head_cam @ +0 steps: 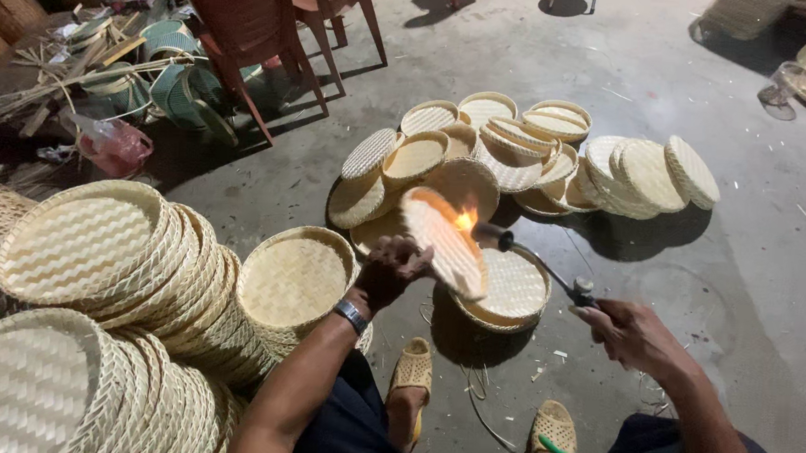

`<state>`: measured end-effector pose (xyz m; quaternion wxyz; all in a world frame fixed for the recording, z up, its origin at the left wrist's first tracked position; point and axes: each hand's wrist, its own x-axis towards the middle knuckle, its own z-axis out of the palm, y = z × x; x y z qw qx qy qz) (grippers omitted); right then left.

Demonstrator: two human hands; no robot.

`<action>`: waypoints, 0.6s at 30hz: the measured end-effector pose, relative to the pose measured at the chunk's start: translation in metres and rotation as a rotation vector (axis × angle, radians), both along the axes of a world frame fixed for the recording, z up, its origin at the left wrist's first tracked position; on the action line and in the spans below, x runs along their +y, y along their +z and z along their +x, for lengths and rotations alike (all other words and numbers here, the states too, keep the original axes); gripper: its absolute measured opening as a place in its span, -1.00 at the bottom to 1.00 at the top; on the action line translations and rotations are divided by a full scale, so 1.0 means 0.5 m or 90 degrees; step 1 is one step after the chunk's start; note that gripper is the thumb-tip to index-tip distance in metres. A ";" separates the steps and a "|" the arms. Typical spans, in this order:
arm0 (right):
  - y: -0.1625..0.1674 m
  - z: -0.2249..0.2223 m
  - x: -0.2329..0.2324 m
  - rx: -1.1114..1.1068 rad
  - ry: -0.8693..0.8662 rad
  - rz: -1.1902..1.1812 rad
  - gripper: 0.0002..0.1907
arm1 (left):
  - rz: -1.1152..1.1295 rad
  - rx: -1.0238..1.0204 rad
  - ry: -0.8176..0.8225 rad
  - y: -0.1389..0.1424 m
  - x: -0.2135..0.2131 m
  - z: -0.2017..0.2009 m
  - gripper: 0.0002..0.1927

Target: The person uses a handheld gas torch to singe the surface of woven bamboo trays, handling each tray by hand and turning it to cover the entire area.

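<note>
Above the concrete floor [693, 297], I see the left hand [390, 270] gripping a round woven tray [444, 241] by its edge, tilted. The right hand [632, 335] is closed around a gas torch [548, 271] — its flame [466, 221] touches the tray's rim. Another tray [510, 292] lies just below. Stacked trays [97, 275] stand left — a scattered pile [517, 150] lies beyond.

The left hand [391, 270] holds a woven tray [443, 242] tilted on edge; the right hand [632, 335] aims a lit torch [534, 261] at it, above another tray [510, 292] on the floor [741, 272].
</note>
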<state>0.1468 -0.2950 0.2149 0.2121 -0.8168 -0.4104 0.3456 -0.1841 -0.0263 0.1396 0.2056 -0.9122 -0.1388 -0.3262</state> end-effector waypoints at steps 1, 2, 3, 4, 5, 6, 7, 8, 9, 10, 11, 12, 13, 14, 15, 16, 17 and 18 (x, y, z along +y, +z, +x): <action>0.000 0.000 -0.007 -0.005 0.013 -0.013 -0.54 | -0.001 -0.059 -0.019 0.000 0.005 -0.003 -0.53; 0.001 0.000 -0.014 0.006 -0.009 -0.005 -0.60 | -0.001 -0.118 -0.038 -0.002 0.010 -0.004 -0.55; 0.002 -0.002 -0.020 0.017 -0.030 0.002 -0.65 | -0.040 -0.139 -0.036 -0.006 0.018 -0.003 -0.58; 0.004 -0.003 -0.024 0.028 -0.050 0.010 -0.68 | -0.078 -0.161 -0.033 -0.010 0.029 0.001 -0.60; 0.007 -0.006 -0.027 0.015 -0.061 -0.004 -0.65 | -0.116 -0.182 -0.031 -0.017 0.036 0.000 -0.61; 0.011 -0.007 -0.030 0.003 -0.072 -0.017 -0.60 | -0.194 -0.186 0.001 -0.025 0.043 0.001 -0.67; 0.015 -0.009 -0.032 -0.010 -0.083 -0.030 -0.53 | -0.271 -0.190 0.033 -0.032 0.052 0.006 -0.73; 0.019 -0.013 -0.033 0.023 -0.070 -0.011 -0.56 | -0.349 -0.194 0.064 -0.039 0.057 0.010 -0.79; 0.023 -0.018 -0.036 0.055 -0.059 0.008 -0.58 | -0.403 -0.240 0.050 -0.044 0.061 0.013 -0.81; 0.027 -0.022 -0.038 0.088 -0.048 0.028 -0.60 | -0.457 -0.287 0.035 -0.047 0.063 0.017 -0.84; 0.030 -0.028 -0.035 0.066 -0.036 0.030 -0.58 | -0.510 -0.332 0.019 -0.047 0.065 0.022 -0.86; 0.031 -0.038 -0.030 0.045 -0.023 0.031 -0.57 | -0.528 -0.345 0.048 -0.047 0.064 0.025 -0.80; 0.031 -0.048 -0.023 0.023 -0.010 0.033 -0.55 | -0.546 -0.358 0.077 -0.047 0.062 0.028 -0.73; 0.032 -0.056 -0.017 0.037 -0.013 0.056 -0.62 | -0.563 -0.370 0.107 -0.047 0.061 0.029 -0.66; 0.033 -0.063 -0.010 0.051 -0.017 0.079 -0.66 | -0.609 -0.382 0.097 -0.047 0.060 0.029 -0.66; 0.034 -0.070 -0.004 0.065 -0.019 0.103 -0.67 | -0.654 -0.393 0.086 -0.049 0.062 0.028 -0.65; 0.033 -0.077 0.003 0.048 0.015 0.073 -0.67 | -0.699 -0.405 0.076 -0.053 0.067 0.026 -0.65; 0.032 -0.081 0.008 0.031 0.049 0.044 -0.66 | -0.746 -0.421 0.066 -0.059 0.074 0.025 -0.68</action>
